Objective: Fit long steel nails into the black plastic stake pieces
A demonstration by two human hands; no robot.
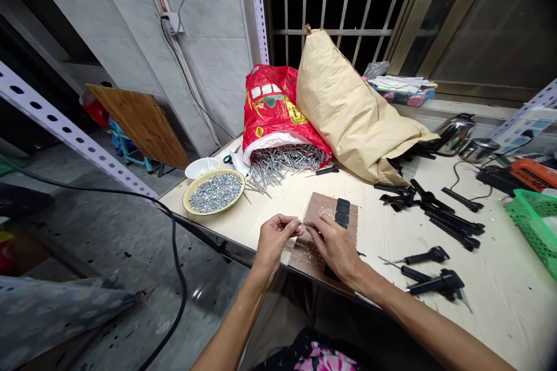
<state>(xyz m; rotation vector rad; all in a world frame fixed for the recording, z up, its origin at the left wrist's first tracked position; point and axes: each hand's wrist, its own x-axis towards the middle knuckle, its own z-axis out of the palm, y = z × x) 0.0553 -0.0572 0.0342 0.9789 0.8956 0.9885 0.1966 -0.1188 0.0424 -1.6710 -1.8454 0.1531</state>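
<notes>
the table (505, 278) bore a bowl (186, 199) of metal parts (216, 192) near its edge; i judged that a knock could have tipped it. brown board (315, 203) lay partly under my right hand (337, 246), strewn with crumbs (326, 208). my left hand (274, 237) pinched a small piece (301, 222) at the fingertips; the right's nearly met these, but whether it gripped too i could not tell. piece was above the board's left edge. a slip seemed plausible: tiny part, slight hold. its long axis seemed to run left to right between the hands; which end led was hidden.

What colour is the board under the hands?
The board is brown, seen best in the head view.
</notes>
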